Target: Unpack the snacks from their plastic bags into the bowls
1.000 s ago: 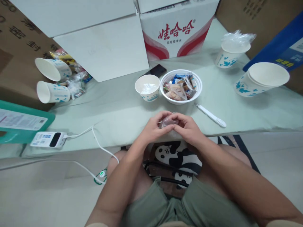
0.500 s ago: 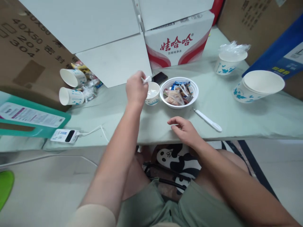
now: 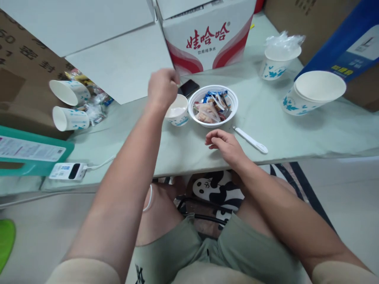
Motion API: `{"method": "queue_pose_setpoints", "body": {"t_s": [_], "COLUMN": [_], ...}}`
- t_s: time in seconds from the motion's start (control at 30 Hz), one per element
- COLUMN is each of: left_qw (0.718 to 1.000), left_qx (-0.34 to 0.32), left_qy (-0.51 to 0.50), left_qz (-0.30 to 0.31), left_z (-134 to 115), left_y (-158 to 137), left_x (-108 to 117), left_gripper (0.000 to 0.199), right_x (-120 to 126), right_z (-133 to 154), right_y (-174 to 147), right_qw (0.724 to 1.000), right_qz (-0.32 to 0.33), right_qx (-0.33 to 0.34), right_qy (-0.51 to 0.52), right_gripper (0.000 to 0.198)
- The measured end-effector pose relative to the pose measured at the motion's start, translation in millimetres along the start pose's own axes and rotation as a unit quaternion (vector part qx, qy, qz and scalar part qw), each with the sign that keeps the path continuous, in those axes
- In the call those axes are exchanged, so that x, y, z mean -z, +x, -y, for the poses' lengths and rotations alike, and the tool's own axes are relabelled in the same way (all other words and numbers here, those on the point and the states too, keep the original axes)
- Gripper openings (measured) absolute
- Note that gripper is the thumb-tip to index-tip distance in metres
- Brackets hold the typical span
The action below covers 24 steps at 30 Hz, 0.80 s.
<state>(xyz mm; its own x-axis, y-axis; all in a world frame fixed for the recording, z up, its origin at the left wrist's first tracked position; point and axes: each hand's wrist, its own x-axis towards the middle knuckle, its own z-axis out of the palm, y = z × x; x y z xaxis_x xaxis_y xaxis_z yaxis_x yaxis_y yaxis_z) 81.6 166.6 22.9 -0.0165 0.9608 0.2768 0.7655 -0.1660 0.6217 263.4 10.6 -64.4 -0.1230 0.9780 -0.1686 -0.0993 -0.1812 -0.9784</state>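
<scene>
My left hand is closed above and just left of a small paper cup. Its fingers are bent out of sight, so what they hold, if anything, cannot be made out. To the cup's right sits a white bowl with wrapped snack packets in it. My right hand hovers over the table's front part, below the bowl, with fingers loosely curled, apart and holding nothing. A white utility knife lies to the right of that hand.
Behind the bowl are a dark phone and a white-and-red carton. Paper cups stand at right, one cup with plastic in it. Two cups lie tipped at left near wrappers. A white power bank sits front left.
My left hand held a small white scrap at the cup's rim; that scrap is no longer visible and the fingers are turned away. My right hand's fingers have curled more. The view has shifted.
</scene>
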Motion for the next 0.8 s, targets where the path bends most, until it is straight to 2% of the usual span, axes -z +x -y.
{"method": "queue_pose_setpoints", "body": {"t_s": [0.03, 0.07, 0.13, 0.2, 0.23, 0.4, 0.53, 0.6, 0.73, 0.8], "left_qw": [0.997, 0.99, 0.968, 0.949, 0.943, 0.944, 0.94, 0.937, 0.929, 0.918], "left_qx": [-0.036, -0.08, -0.117, -0.116, -0.089, 0.044, 0.099, 0.113, 0.147, 0.168], "left_qy": [-0.038, -0.082, -0.16, -0.224, -0.244, -0.28, -0.301, -0.31, -0.328, -0.351], "left_qz": [-0.057, -0.087, -0.153, -0.19, -0.207, -0.166, -0.126, -0.11, -0.083, -0.079], "left_z": [-10.0, -19.8, -34.9, -40.0, -38.4, -5.7, 20.4, 29.2, 41.7, 48.9], "left_y": [-13.6, -30.1, -67.3, -101.2, -114.2, -141.9, -156.2, -166.1, -181.3, -184.3], "left_x": [5.8, 10.4, 13.9, 10.5, 7.3, -0.7, 6.9, 13.3, 37.4, 51.9], "left_gripper": [0.027, 0.029, 0.034, 0.034, 0.036, 0.049, 0.048, 0.046, 0.042, 0.043], "right_x": [-1.4, -2.5, -4.3, -5.6, -6.3, -15.2, -27.9, -34.8, -53.7, -68.4], "right_z": [-0.6, -1.3, -2.7, -3.6, -3.6, -1.9, -6.3, -10.5, -12.7, -9.5], "right_y": [0.2, 0.4, 0.5, 0.0, -0.6, -2.0, 4.6, 6.1, -3.9, -7.8], "right_qw": [1.0, 1.0, 1.0, 0.999, 0.998, 0.986, 0.98, 0.976, 0.968, 0.955], "right_qz": [-0.001, -0.002, -0.005, -0.008, -0.012, -0.027, -0.022, -0.006, 0.058, 0.119], "right_qx": [0.0, 0.002, 0.003, 0.002, 0.004, 0.018, -0.026, -0.029, 0.062, 0.097], "right_qy": [-0.003, -0.007, -0.017, -0.036, -0.054, -0.166, -0.195, -0.214, -0.235, -0.253], "right_gripper": [0.014, 0.014, 0.013, 0.013, 0.012, 0.011, 0.012, 0.017, 0.022, 0.015]}}
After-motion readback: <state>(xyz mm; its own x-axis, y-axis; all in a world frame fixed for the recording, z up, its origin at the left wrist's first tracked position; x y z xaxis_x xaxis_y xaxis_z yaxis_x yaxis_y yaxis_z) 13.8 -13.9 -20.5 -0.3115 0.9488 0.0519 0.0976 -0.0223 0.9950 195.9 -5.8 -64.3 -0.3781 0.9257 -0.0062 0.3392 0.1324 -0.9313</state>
